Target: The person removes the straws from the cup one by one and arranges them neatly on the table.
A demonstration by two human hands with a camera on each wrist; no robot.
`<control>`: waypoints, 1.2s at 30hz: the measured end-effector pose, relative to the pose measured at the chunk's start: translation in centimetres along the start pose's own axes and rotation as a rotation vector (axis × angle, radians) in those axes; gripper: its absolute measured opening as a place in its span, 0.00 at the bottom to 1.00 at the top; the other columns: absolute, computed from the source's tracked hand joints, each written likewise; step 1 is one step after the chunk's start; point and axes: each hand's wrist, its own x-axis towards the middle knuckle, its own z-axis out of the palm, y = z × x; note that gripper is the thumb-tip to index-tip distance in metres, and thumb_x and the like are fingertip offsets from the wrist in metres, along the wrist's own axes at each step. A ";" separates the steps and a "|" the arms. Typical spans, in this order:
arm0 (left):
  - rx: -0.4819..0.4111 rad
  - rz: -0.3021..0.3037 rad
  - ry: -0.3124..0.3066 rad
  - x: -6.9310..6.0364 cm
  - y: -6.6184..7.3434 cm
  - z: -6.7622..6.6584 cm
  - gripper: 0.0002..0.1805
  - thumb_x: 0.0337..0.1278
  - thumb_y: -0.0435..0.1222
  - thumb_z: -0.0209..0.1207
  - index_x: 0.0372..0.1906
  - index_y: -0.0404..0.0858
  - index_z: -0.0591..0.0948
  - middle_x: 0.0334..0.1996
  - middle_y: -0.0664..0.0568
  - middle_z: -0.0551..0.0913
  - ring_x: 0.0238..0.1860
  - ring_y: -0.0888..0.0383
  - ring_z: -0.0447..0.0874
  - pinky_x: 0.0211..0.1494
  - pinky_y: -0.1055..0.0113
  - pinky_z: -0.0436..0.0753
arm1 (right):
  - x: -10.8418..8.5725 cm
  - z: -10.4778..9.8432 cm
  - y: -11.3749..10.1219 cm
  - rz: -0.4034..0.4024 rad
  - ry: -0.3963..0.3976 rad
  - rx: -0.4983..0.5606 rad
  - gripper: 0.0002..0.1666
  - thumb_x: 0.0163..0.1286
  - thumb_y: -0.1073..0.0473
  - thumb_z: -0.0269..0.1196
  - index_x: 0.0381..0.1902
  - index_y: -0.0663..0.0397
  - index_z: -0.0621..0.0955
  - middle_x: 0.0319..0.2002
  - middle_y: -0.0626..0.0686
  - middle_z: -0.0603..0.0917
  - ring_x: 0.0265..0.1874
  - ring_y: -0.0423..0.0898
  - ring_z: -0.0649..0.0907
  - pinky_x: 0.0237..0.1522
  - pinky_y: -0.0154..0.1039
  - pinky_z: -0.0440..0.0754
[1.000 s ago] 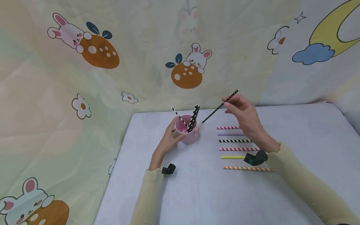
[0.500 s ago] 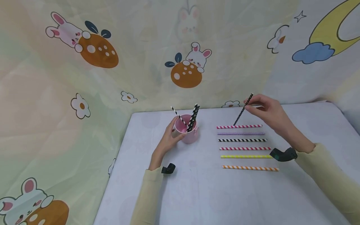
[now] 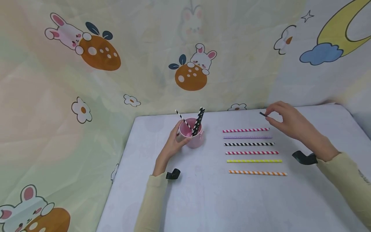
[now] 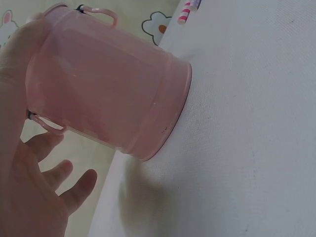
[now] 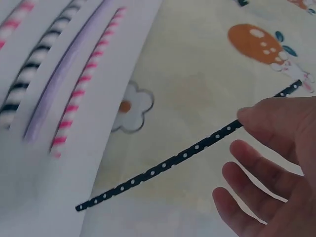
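My left hand (image 3: 171, 147) grips a small pink bucket (image 3: 195, 142) at the rim, thumb on the near side. Side handles show on the bucket (image 4: 106, 84) in the left wrist view. Inside lean a black-and-white striped straw (image 3: 182, 117) and some black straws with white dots (image 3: 198, 122). Over the table's back right part, my right hand (image 3: 298, 125) pinches a black paper straw with white dots (image 5: 173, 160) between thumb and index finger. Its other fingers (image 5: 256, 192) are loosely bent. In the head view that straw (image 3: 262, 114) is seen nearly end-on.
Several straws lie in a spaced column on the white table (image 3: 203, 199): pink striped (image 3: 245, 130), purple (image 3: 247, 137), black striped (image 3: 249, 144), red striped (image 3: 252, 153), yellow (image 3: 254, 161) and orange striped (image 3: 258, 173). A printed cloth (image 3: 150, 64) hangs behind.
My right hand has moved right, away from the bucket, carrying the dotted straw and turning it toward end-on to the head camera. The left hand and bucket have stayed put.
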 end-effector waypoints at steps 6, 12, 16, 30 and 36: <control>0.002 -0.013 -0.010 -0.1 0.8 -0.2 0.48 0.62 0.43 0.64 0.81 0.50 0.51 0.80 0.49 0.54 0.81 0.47 0.50 0.76 0.41 0.63 | -0.5 0.8 3.1 -0.084 0.024 -0.243 0.11 0.59 0.69 0.69 0.40 0.62 0.82 0.45 0.65 0.81 0.44 0.61 0.78 0.44 0.59 0.79; -0.001 0.006 0.008 0.1 0.1 0.0 0.46 0.61 0.46 0.65 0.80 0.57 0.53 0.79 0.53 0.58 0.80 0.50 0.52 0.76 0.41 0.64 | -1.0 1.5 6.1 -0.060 -0.044 -0.377 0.11 0.57 0.70 0.70 0.39 0.64 0.81 0.41 0.66 0.82 0.41 0.64 0.79 0.41 0.60 0.78; 0.001 0.005 0.013 -0.1 0.1 -0.1 0.47 0.59 0.51 0.65 0.80 0.58 0.53 0.79 0.54 0.57 0.80 0.51 0.52 0.76 0.41 0.64 | -1.3 2.0 7.9 -0.042 -0.105 -0.408 0.10 0.58 0.70 0.70 0.38 0.63 0.81 0.39 0.66 0.82 0.39 0.65 0.80 0.39 0.61 0.79; -0.003 -0.014 0.001 -0.2 0.0 0.0 0.47 0.61 0.46 0.65 0.80 0.58 0.52 0.80 0.56 0.55 0.80 0.52 0.50 0.77 0.43 0.62 | -1.3 3.6 11.0 0.100 -0.272 -0.460 0.08 0.61 0.70 0.67 0.39 0.64 0.83 0.39 0.65 0.81 0.41 0.64 0.79 0.42 0.61 0.79; -0.009 -0.016 -0.010 -0.3 0.7 -0.1 0.48 0.62 0.42 0.64 0.81 0.51 0.51 0.80 0.50 0.54 0.81 0.48 0.48 0.77 0.41 0.60 | -1.4 3.7 11.4 0.068 -0.261 -0.439 0.08 0.61 0.70 0.67 0.39 0.63 0.83 0.38 0.64 0.82 0.40 0.64 0.80 0.41 0.61 0.79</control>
